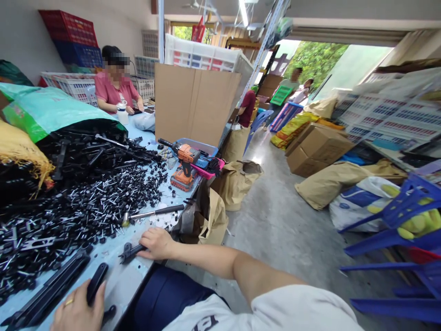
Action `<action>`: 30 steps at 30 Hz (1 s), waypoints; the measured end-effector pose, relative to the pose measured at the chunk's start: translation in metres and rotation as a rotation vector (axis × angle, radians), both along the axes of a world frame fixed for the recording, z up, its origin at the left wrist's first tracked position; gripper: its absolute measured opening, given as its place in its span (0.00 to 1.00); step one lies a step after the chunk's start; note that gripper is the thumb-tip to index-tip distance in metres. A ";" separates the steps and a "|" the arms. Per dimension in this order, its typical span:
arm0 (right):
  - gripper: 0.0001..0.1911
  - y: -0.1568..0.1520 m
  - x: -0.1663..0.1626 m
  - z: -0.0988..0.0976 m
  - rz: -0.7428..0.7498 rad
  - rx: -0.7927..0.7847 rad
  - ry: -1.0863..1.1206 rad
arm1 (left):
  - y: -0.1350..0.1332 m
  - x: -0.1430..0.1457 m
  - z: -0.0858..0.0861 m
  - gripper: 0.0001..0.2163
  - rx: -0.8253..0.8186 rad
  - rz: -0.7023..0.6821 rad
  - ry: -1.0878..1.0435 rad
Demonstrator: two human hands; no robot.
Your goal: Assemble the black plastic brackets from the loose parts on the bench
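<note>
My left hand (pixel 80 307) is at the bottom left, fingers curled around a black plastic handle part (pixel 96 281) lying on the light blue table (pixel 117 276); a ring shows on one finger. My right hand (pixel 156 243) rests on the table near its edge, closed over one end of a black plastic bracket (pixel 128 252). A long black rail (pixel 48 294) lies left of my left hand. A hammer (pixel 151 213) with a black grip lies just beyond my right hand.
A big heap of small black parts with metal pins (pixel 86 197) covers the table's left. An orange cordless drill (pixel 186 168) stands by a pink tray (pixel 206 171). A person in pink sits behind, beside a cardboard sheet (pixel 195 103). Paper sacks, boxes and blue chairs (pixel 403 220) line the floor.
</note>
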State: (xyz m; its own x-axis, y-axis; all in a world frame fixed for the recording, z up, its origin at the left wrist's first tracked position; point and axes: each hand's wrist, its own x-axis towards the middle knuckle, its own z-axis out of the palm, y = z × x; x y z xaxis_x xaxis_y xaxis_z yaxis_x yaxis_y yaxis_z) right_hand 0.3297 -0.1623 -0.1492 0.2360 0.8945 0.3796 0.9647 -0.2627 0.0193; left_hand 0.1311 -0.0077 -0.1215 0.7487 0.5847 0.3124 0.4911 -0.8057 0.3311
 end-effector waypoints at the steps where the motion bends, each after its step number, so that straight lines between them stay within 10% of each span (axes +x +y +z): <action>1: 0.20 0.000 0.000 -0.001 0.003 0.007 0.000 | 0.004 0.010 -0.003 0.32 0.034 -0.071 0.028; 8: 0.22 0.002 0.002 -0.009 0.004 0.061 -0.021 | 0.026 0.029 -0.034 0.32 0.050 -0.167 0.152; 30: 0.21 0.001 0.002 -0.009 0.006 0.051 -0.004 | 0.017 0.021 -0.028 0.33 0.188 -0.309 0.076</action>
State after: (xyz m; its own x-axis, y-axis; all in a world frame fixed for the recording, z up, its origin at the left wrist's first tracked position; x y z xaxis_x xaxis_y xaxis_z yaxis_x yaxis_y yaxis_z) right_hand 0.3317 -0.1609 -0.1582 0.2296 0.8751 0.4260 0.9661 -0.2580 0.0094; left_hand 0.1518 0.0088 -0.1495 0.9060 0.2650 0.3300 0.2325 -0.9632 0.1350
